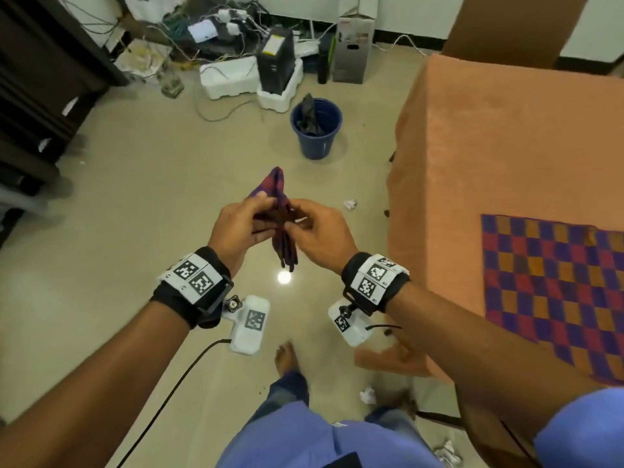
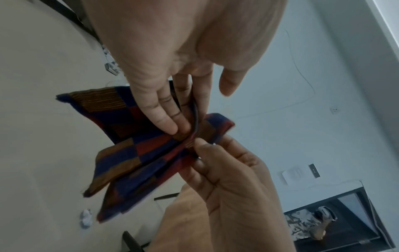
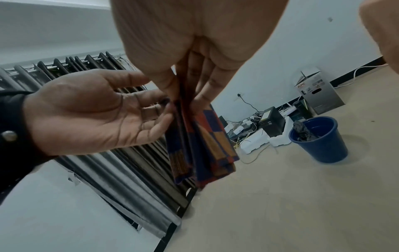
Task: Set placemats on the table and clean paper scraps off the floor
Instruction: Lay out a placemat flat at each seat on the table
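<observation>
A folded checked placemat [image 1: 280,187], red, blue and orange, hangs in the air over the floor between both hands. My right hand [image 1: 293,221] pinches its folds between thumb and fingers [image 3: 202,85]. My left hand [image 1: 266,219] lays straight fingers [image 2: 164,116] against and between the layers of the placemat [image 2: 129,150], thumb apart. A second checked placemat [image 1: 553,285] lies flat on the orange-covered table [image 1: 489,146] at the right. Crumpled paper scraps lie on the floor: one near the table corner [image 1: 350,204], one by my legs [image 1: 368,395], one at the bottom [image 1: 447,454].
A blue bucket [image 1: 316,136] with a dark bag in it stands on the floor ahead. Behind it lie foam blocks, a black box [image 1: 275,62], cables and a cardboard carton [image 1: 353,45] along the wall. Dark furniture [image 1: 40,79] fills the left side.
</observation>
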Tool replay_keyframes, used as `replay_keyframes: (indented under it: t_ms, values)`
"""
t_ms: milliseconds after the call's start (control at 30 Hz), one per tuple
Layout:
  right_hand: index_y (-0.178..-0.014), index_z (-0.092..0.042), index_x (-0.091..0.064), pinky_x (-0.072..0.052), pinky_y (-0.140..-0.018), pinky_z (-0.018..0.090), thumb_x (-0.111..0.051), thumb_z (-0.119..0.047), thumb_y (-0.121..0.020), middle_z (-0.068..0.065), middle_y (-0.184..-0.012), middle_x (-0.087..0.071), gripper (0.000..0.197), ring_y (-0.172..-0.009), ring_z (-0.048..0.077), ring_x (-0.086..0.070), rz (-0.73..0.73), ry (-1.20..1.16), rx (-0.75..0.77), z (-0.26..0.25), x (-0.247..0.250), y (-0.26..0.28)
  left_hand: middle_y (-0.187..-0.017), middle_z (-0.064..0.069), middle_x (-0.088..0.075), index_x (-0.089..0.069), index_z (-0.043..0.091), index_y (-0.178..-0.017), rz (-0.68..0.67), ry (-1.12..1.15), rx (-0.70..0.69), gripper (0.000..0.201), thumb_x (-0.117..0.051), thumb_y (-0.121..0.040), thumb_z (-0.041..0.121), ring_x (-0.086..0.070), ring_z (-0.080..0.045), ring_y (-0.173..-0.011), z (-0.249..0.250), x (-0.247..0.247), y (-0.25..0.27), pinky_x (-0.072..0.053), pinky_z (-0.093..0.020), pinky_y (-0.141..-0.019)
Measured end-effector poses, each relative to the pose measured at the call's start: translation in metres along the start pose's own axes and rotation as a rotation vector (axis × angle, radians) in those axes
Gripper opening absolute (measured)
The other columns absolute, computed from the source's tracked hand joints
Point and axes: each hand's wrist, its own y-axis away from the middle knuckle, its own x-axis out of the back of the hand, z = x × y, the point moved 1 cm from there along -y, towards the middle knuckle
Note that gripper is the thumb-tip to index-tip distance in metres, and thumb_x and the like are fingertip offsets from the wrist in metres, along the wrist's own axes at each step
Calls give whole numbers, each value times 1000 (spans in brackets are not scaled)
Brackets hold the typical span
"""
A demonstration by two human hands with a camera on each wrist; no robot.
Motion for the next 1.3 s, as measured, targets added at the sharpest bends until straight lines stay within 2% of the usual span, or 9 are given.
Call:
replay_keyframes:
  t_ms: [133, 333, 433, 500, 700, 867, 1033, 1200, 1300]
  values:
    - [-95, -17, -72, -52, -66, 21, -60, -16, -88, -7, -80, -70, 14, -69, 4, -64, -31, 55, 1, -10, -37, -39, -102, -10, -72, -70, 12, -111, 147, -212, -71, 23, -60, -91, 10, -70, -21, -93, 0, 67, -22, -56, -34, -86]
    - [-101, -18, -74, -59, -75, 49, -63, -19, -85, 4, -88, -76, 20, -82, 24, -72, -82, -65, -33, -10, -55, -92, -132, -11, -45, -52, 27, -134, 298, -924, -80, 55, -67, -82, 36, -44, -29, -123, -8, 131, -47, -43, -41, -102]
    - [-102, -17, -74, -59, -77, 49, -65, -16, -86, 4, -88, -76, 19, -83, 23, -73, -145, -91, -49, -9, -57, -109, -125, -5, -55, -56, 21, -130, 122, -699, -199, 43, -63, -89, 31, -57, -22, -113, -3, 115, -56, -46, -33, -99]
    - [-102, -19, -75, -59, -79, 44, -66, -19, -87, -1, -88, -76, 18, -81, 16, -73, -168, -56, -53, -5, -60, -121, -110, -1, -65, -60, 23, -124, 1, -504, -144, 31, -56, -94, 30, -67, -21, -98, 4, 97, -69, -54, -42, -91]
    - [-102, -14, -77, -58, -73, 27, -72, -13, -84, 1, -86, -76, 18, -78, 12, -73, -55, -212, -154, 10, -41, -163, -95, 8, -71, -69, 31, -107, -2, -510, -164, 30, -48, -90, 44, -70, -17, -89, 23, 66, -139, -55, -47, -86]
    - [-103, -8, -75, -59, -84, 40, -77, -9, -80, 12, -90, -73, 23, -80, 26, -71, -93, -366, -202, 26, 2, -211, -81, 1, -74, -75, 24, -92, 9, -530, -189, 29, -48, -96, 33, -70, -19, -76, 55, 38, -197, -57, -47, -77]
    - [-97, -9, -71, -55, -71, 33, -83, -9, -72, 5, -80, -65, 28, -61, 16, -57, 31, -356, -233, 38, 42, -255, -75, -11, -71, -74, 17, -83, -63, -512, -213, 33, -45, -90, 32, -66, -32, -72, 92, 3, -251, -56, -53, -74]
    - [-93, -10, -67, -56, -68, 42, -74, -6, -77, 2, -76, -63, 18, -59, 15, -55, 176, -287, -209, 45, 80, -284, -73, -12, -62, -71, 1, -85, -142, -427, -163, 30, -47, -96, 17, -56, -20, -68, 127, -37, -289, -53, -40, -72]
    - [-89, -13, -65, -54, -63, 35, -69, -8, -78, -1, -74, -65, 12, -55, 8, -53, 298, -198, -210, 50, 97, -296, -66, -3, -63, -71, -1, -88, -187, -447, -168, 30, -47, -97, 15, -57, -15, -63, 139, -57, -310, -52, -32, -69]
